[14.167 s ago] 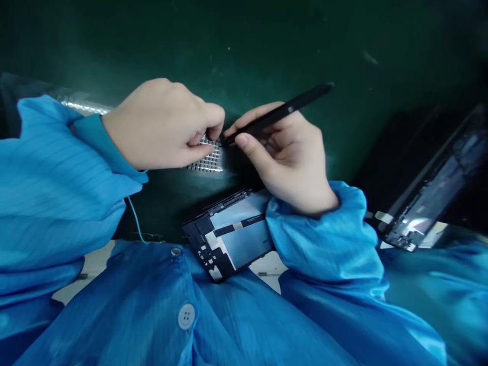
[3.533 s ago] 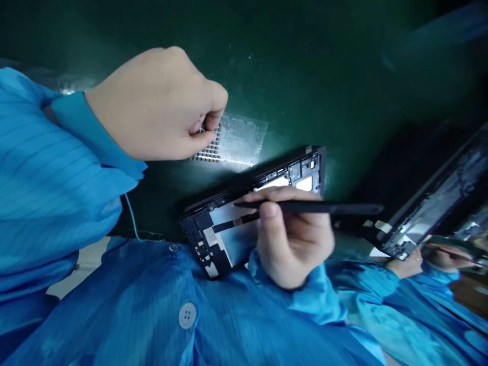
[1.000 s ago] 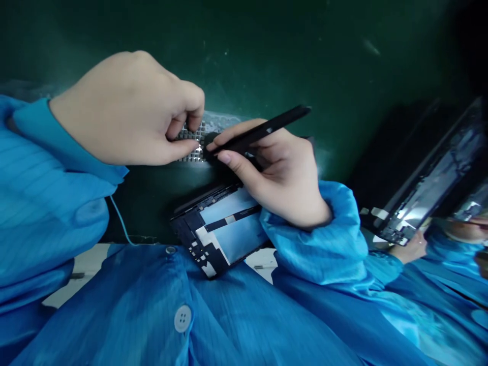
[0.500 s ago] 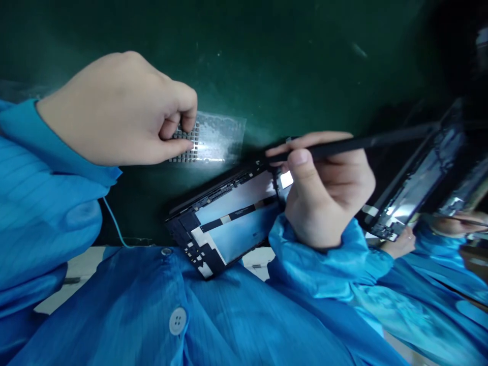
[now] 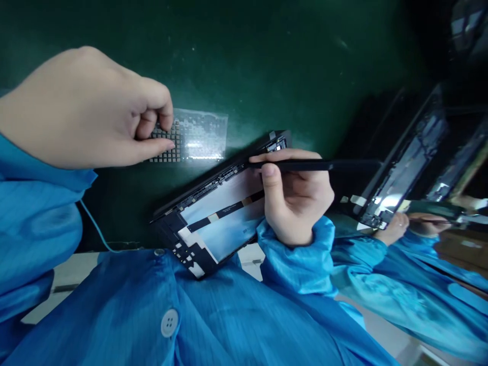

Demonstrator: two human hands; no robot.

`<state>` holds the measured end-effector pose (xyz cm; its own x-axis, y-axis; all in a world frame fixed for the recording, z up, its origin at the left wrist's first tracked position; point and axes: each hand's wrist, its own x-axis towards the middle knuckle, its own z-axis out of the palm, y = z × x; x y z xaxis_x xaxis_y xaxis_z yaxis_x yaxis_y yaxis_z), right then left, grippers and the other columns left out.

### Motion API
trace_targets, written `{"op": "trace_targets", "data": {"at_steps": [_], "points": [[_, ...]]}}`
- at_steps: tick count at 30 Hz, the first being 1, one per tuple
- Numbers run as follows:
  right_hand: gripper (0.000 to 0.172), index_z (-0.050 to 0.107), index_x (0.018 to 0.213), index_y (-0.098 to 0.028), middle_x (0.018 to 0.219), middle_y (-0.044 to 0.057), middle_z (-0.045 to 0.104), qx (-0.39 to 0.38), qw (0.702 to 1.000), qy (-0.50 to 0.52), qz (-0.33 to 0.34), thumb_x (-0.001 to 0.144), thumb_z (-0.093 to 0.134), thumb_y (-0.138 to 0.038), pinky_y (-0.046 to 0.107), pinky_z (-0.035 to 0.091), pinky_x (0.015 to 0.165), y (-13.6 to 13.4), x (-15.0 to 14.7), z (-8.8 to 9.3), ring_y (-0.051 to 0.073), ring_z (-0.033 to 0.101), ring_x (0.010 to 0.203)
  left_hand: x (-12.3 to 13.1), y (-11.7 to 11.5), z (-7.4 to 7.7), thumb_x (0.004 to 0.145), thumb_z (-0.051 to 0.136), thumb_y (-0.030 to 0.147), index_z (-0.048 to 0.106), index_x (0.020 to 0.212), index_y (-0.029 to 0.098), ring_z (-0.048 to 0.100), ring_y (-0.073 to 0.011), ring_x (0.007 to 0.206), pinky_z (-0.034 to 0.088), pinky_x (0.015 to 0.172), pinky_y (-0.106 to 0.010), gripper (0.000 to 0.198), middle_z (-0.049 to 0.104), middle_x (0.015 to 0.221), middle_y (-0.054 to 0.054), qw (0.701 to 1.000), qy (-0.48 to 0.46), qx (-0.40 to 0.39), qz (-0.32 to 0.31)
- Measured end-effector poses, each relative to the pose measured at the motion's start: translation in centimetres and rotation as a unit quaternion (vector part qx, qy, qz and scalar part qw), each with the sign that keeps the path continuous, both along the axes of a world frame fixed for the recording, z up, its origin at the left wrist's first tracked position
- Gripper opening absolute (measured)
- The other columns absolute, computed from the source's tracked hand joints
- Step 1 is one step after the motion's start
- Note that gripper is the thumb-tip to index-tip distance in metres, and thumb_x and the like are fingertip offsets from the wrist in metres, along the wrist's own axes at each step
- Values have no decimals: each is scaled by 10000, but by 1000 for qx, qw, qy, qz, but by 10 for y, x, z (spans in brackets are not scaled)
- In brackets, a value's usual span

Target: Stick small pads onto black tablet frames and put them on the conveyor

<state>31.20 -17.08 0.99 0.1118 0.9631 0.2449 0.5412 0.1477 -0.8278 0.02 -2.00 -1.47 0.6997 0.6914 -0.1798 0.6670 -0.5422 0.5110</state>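
Note:
My left hand (image 5: 87, 109) is closed, thumb and fingers pinching the left end of a clear sheet (image 5: 198, 134) that carries a grid of small dark squares on the green mat. My right hand (image 5: 295, 195) is shut on black tweezers (image 5: 324, 164), held level with the tip pointing left. The tip rests at the upper edge of an open black device frame (image 5: 213, 213) that lies tilted in front of me, its inner plates and black strip showing. My right palm covers the frame's right part.
A dark green mat (image 5: 267, 66) covers the table. At the right another open device frame (image 5: 404, 173) lies tilted, and a co-worker's hand (image 5: 392, 229) in a blue sleeve works beside it. My blue coat fills the bottom.
My right hand has brought the tweezers from the sheet down to the device frame and lowered them onto its upper edge. My left hand stays pinched on the sheet.

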Motion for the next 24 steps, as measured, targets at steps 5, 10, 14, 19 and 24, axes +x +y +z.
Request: {"op": "trace_targets", "data": {"at_steps": [5,10,14,19,24], "points": [[147,808,1185,-322,1095,8,848,-19,999,14,28,1082,742,-240,427,704,987,26,-11,29,223,836,1047,10,-8,21,940,311,843,765,1038,176,788,-199,897,632,1012,-513,813,598,773,45,999,-31,29,23],[64,786,1093,-297,1093,11,834,-85,969,60,223,1032,802,-285,402,703,954,91,-34,38,220,825,1021,15,-14,35,975,271,709,748,1035,184,741,-160,825,626,982,-437,712,643,774,34,998,-7,34,59],[88,806,1123,-275,1063,25,823,-94,977,116,151,1041,791,-246,379,685,918,80,-36,39,208,807,977,16,-13,32,977,347,621,767,1012,205,690,-164,773,617,942,-394,593,663,756,4,999,-8,21,47],[146,809,1172,-308,991,-7,817,-13,989,140,-45,1034,815,-259,310,701,863,17,-17,17,170,820,905,17,-12,28,969,311,672,783,974,208,698,-204,851,595,1031,-485,662,637,784,-26,999,-7,-8,33],[131,762,1172,-277,1003,14,842,-3,993,115,-29,1046,794,-295,353,726,886,3,-4,-11,197,852,925,10,-10,20,986,409,723,804,1040,195,680,-194,825,593,1044,-534,661,634,818,-12,999,-16,16,41]]}}
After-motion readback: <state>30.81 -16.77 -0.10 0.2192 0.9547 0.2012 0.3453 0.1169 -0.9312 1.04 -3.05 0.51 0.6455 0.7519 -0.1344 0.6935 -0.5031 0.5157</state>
